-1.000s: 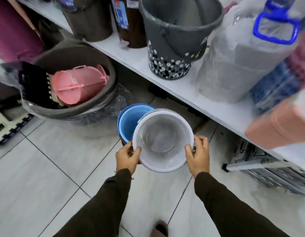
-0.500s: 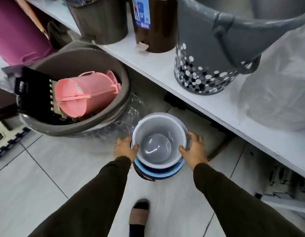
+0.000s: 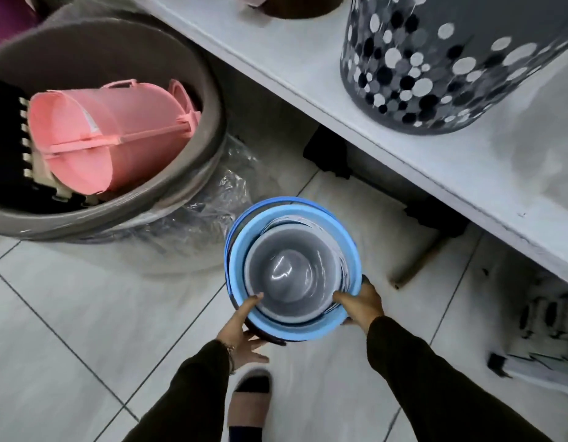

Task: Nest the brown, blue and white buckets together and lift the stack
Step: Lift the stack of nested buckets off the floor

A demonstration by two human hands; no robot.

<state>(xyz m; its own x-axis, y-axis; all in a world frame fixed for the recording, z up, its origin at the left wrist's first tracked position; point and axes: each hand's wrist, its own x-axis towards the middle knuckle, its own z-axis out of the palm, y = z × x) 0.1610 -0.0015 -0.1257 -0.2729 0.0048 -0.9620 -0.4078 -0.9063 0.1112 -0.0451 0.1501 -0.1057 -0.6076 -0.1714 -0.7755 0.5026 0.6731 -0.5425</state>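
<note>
The white bucket sits deep inside the blue bucket, whose rim rings it. Only a thin dark edge of the brown bucket shows under the blue one's near side. The stack stands over the tiled floor below the shelf. My left hand grips the stack's near left rim, thumb hooked inside. My right hand grips the near right rim, fingers inside the blue bucket.
A large grey tub holding a pink bucket and black mats stands at left, with clear plastic wrap beside it. A white shelf carries a spotted grey bin. My slippered foot is below the stack.
The white bucket has gone from beside the blue one to sunk deep within it. My hands shifted from the white rim to the blue rim. The view moved closer.
</note>
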